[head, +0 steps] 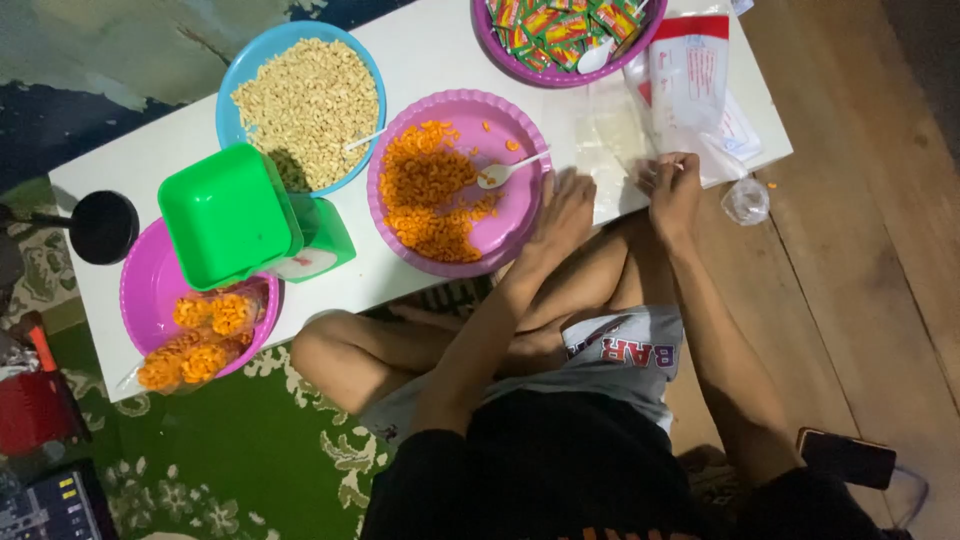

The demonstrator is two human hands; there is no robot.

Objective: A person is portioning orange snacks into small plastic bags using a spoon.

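I sit cross-legged at a low white table [420,60]. My left hand [563,212] lies at the table's front edge, just right of a purple bowl [520,215]. Its curled fingers press on the left edge of a flat clear plastic bag [610,150]. My right hand [675,190] pinches the right side of that bag, beside a stack of clear bags with red print [692,80]. The purple bowl holds orange ring snacks [425,190] and a white plastic spoon [508,170].
A blue bowl of beige puffed snacks [305,100] sits at the back left, with a green kitchen scale [240,215] in front of it. A pink bowl [150,290] holds filled snack bags. A purple bowl of sachets [560,30] is at the back. A phone [845,457] lies on the wooden floor.
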